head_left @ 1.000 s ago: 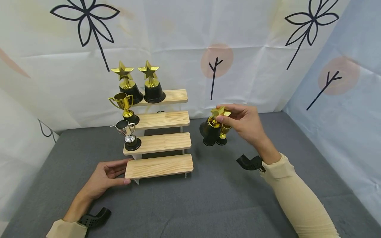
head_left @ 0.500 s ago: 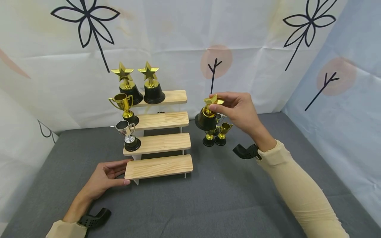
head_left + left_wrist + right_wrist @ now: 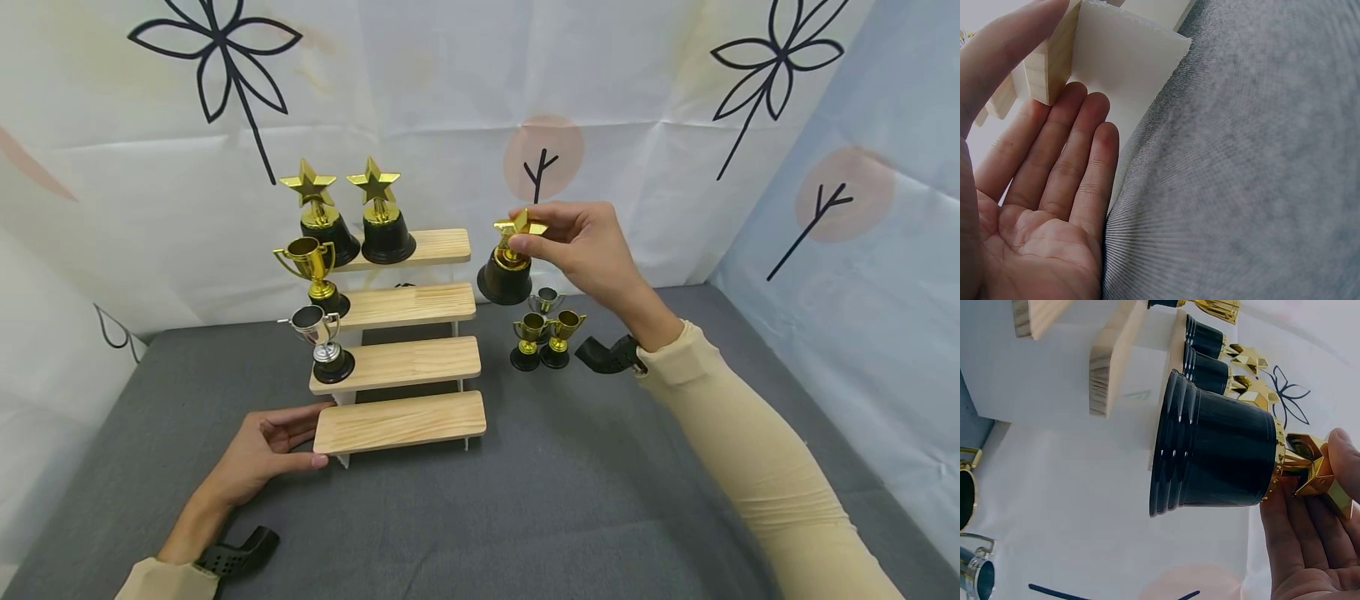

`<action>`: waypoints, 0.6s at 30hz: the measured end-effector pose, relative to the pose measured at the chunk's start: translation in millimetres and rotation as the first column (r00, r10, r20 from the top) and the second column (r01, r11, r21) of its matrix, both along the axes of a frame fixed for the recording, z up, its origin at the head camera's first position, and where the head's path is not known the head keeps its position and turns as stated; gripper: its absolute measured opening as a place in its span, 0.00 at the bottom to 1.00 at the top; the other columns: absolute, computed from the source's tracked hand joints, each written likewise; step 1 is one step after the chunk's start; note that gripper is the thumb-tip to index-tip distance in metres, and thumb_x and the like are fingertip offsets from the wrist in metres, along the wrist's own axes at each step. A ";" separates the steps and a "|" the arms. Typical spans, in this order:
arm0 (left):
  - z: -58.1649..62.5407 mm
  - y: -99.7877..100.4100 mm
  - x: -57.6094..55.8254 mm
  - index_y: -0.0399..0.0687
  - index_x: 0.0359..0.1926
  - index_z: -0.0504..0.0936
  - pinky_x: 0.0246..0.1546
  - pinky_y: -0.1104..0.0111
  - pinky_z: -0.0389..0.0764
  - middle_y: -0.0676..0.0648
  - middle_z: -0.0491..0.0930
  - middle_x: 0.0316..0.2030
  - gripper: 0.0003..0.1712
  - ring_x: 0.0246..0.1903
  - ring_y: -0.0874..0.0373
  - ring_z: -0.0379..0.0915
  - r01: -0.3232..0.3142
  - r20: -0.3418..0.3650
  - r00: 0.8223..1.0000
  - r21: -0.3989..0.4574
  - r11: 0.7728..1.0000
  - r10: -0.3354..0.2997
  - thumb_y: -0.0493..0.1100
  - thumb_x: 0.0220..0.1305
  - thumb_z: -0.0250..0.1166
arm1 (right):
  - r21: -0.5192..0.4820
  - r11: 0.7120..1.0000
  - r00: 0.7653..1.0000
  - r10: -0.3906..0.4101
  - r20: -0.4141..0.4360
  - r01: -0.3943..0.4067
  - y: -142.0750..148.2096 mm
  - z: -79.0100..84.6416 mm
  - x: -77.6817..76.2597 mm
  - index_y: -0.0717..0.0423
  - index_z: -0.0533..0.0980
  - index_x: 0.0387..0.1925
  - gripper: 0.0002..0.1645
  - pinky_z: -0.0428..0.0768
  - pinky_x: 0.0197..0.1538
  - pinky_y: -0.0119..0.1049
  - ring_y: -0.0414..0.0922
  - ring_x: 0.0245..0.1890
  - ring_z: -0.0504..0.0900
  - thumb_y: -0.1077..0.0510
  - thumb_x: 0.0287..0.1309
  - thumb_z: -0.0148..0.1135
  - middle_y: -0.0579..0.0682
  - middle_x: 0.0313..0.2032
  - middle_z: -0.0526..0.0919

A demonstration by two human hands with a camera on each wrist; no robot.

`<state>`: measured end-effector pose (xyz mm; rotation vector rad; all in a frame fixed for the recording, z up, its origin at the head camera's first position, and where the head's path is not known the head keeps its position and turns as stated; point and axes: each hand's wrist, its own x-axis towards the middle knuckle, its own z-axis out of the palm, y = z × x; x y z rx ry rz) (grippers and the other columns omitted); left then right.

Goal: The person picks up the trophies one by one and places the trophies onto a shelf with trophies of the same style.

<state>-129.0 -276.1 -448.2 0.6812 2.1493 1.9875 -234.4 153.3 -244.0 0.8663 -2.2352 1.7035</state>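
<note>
My right hand (image 3: 588, 250) pinches a star trophy (image 3: 507, 277) by its gold star. The trophy's black bell-shaped base hangs in the air, level with the upper steps and right of the wooden display stand (image 3: 397, 421). In the right wrist view the trophy (image 3: 1222, 450) shows whole, thumb and fingers around the star. At the stand's lower left, my left hand (image 3: 258, 454) holds the end of the bottom plank between thumb and fingers. The left wrist view shows its fingertips against the plank (image 3: 1054, 62).
Two star trophies (image 3: 318, 225) share the top step. A gold cup (image 3: 307, 258) and a silver cup (image 3: 318, 325) stand at the left ends of the two steps below. On the grey cloth, two gold cups (image 3: 564, 325) and a silver cup (image 3: 546, 300) cluster right of the stand.
My right hand has lifted the star trophy up and to the left, uncovering the small cups beneath. The left hand has stayed at the bottom plank.
</note>
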 end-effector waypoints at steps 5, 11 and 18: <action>1.0 0.6 0.6 0.12 0.63 0.65 0.55 0.69 0.82 0.55 0.81 0.58 0.38 0.56 0.60 0.79 0.006 -0.008 1.000 0.013 1.000 -0.006 0.18 0.51 0.70 | -0.032 0.999 1.000 0.024 -0.004 -0.024 -5.3 5.4 -7.5 0.66 0.85 0.48 0.16 0.86 0.47 0.34 0.45 0.40 0.88 0.68 0.58 0.73 0.54 0.44 0.89; 0.4 0.2 -0.1 0.13 0.63 0.66 0.55 0.70 0.82 0.57 0.81 0.57 0.38 0.56 0.61 0.80 -0.020 0.004 1.000 -0.020 1.000 0.021 0.19 0.50 0.71 | -0.010 1.000 1.000 0.018 -0.016 -0.018 -12.0 12.1 -13.1 0.68 0.84 0.49 0.16 0.81 0.37 0.33 0.45 0.37 0.87 0.67 0.58 0.73 0.51 0.42 0.89; -1.4 -0.6 -1.1 0.12 0.63 0.65 0.55 0.69 0.82 0.58 0.81 0.58 0.39 0.56 0.61 0.79 -0.013 0.002 1.000 -0.019 1.000 0.014 0.19 0.50 0.72 | -0.046 0.998 0.999 0.040 -0.013 -0.041 -20.7 19.5 -21.9 0.67 0.85 0.48 0.16 0.84 0.42 0.34 0.46 0.38 0.88 0.68 0.57 0.73 0.52 0.42 0.89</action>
